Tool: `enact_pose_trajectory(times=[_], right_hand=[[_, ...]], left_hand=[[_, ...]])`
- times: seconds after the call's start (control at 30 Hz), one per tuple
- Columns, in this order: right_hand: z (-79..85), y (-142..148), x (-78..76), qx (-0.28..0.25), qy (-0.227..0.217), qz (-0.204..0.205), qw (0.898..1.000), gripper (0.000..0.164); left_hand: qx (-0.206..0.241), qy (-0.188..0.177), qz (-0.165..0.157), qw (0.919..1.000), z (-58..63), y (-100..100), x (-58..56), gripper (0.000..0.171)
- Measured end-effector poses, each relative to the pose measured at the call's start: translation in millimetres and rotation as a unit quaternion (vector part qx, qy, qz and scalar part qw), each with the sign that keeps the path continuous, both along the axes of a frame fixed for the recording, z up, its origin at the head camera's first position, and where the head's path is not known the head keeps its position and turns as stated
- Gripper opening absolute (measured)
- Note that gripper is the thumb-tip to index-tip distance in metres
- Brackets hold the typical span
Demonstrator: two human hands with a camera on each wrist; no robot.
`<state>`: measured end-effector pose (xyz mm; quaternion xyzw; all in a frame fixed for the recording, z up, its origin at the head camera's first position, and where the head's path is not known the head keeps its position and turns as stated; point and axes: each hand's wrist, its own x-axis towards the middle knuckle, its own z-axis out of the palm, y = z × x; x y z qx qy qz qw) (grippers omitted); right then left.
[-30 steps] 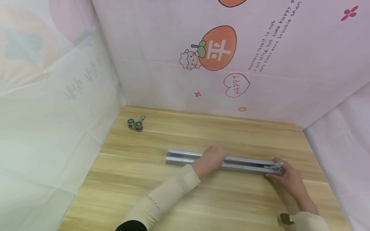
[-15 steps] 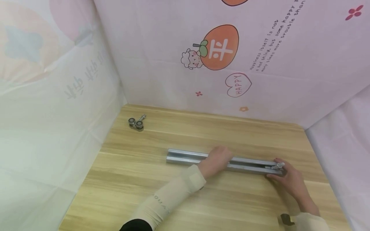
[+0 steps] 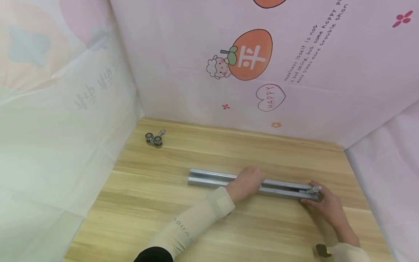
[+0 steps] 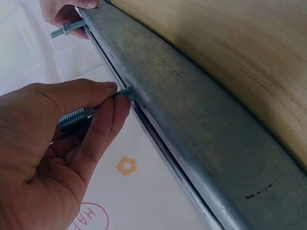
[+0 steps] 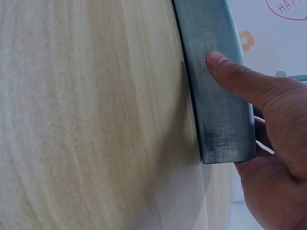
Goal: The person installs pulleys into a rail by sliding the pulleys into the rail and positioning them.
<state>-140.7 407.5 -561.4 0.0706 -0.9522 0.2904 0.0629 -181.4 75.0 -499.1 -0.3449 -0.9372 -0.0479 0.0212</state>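
A grey metal channel rail (image 3: 209, 177), slot facing up, lies across the wooden table. Over its middle, my left hand (image 3: 247, 183) pinches a threaded bolt (image 4: 73, 120) between thumb and fingers; the bolt's shaft reaches into the slot, and whatever is below it inside the rail is hidden. At the rail's right end my right hand (image 3: 330, 203) grips the channel, the thumb (image 5: 225, 67) pressed along its near side wall and the fingers behind it. Another bolt with a nut (image 4: 66, 29) sticks out of the slot beside that hand.
Toward the far left of the table (image 3: 147, 196) lies a small roller trolley (image 3: 154, 140) with dark wheels and a bolt. Printed white-and-pink sheets (image 3: 183, 87) stand as walls at the back and both sides.
My left hand has slid a short way right along the rail with the bolt. The right hand keeps its grip on the rail's end, and the roller trolley lies where it was.
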Motion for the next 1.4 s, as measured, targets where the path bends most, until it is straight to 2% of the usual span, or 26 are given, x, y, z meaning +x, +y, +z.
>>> enact_pose_trajectory(times=[0.2,0.3,0.37,0.43,0.53,0.67,0.83,1.0,1.07,1.13,1.27,1.4], right_hand=[[-0.1,-2,-0.3,0.003,-0.003,0.001,1.0,0.083],[-0.4,-1,-0.8,0.004,-0.005,0.001,1.0,0.083],[-0.6,0,-1.2,0.004,-0.004,0.002,1.0,0.083],[-0.4,0,-1.1,0.002,-0.005,0.003,1.0,0.083],[-0.2,0,-1.6,-0.004,-0.001,0.005,1.0,0.083],[0.7,0,-2.0,-0.007,0.0,0.003,1.0,0.082],[1.7,-1,-0.2,-0.004,-0.001,0.001,1.0,0.083],[2.5,0,0.1,-0.012,-0.005,0.0,1.0,0.083],[2.1,1,-0.3,-0.01,-0.003,0.0,1.0,0.083],[1.9,1,0.2,-0.007,0.0,-0.001,1.0,0.082],[0.9,0,2.5,-0.003,0.001,-0.001,1.0,0.082],[-0.2,0,3.4,-0.007,0.004,-0.001,1.0,0.082]], left_hand=[[-0.005,-0.004,-0.006,1.0,-1.0,-4,0.6,0.013],[-0.005,-0.017,-0.002,0.9998,-0.1,-5,0.6,0.005],[-0.018,-0.016,-0.001,0.9997,2.9,-7,0.4,0.011],[-0.023,-0.013,-0.001,0.9997,9.2,-10,-0.6,0.021],[-0.03,0.02,-0.009,0.9993,22.7,-19,-5.3,0.019],[-0.016,0.059,0.005,0.9981,39.2,-41,-20.7,0.021],[-0.02,0.033,0.051,0.998,50.3,-79,-48.8,0.024],[-0.037,0.04,0.066,0.9963,54.9,-131,-81.2,0.022],[-0.021,0.033,0.086,0.9956,52.0,-156,-96.1,0.023],[0.003,0.0,0.113,0.9936,50.0,-182,-108.1,0.027],[0.041,-0.071,0.191,0.9781,46.8,-232,-123.3,0.04],[0.027,-0.092,0.248,0.964,40.8,-272,-130.2,0.042]])
